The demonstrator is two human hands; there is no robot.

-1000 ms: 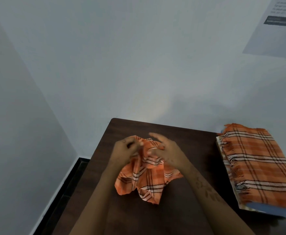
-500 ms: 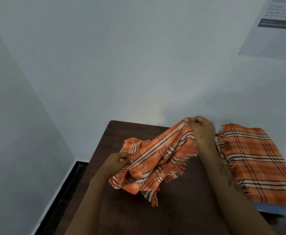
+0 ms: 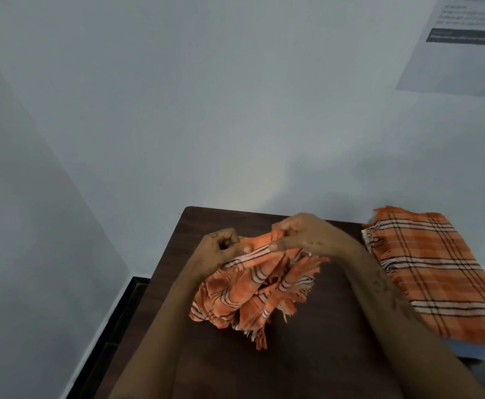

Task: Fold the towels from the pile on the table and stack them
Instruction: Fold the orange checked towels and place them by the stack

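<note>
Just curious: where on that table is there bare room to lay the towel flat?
Bare dark table lies near the person, between the forearms, below the crumpled towel. The right side is crowded by the folded stack.

Woven cloth on dark wood

The towel is soft woven cloth, orange check, matt, with frayed thread fringes; the folded stack looks the same cloth. The table is dark wood grain, smooth, with low shine. The wall is matt paint; a paper sheet hangs on it.
</note>
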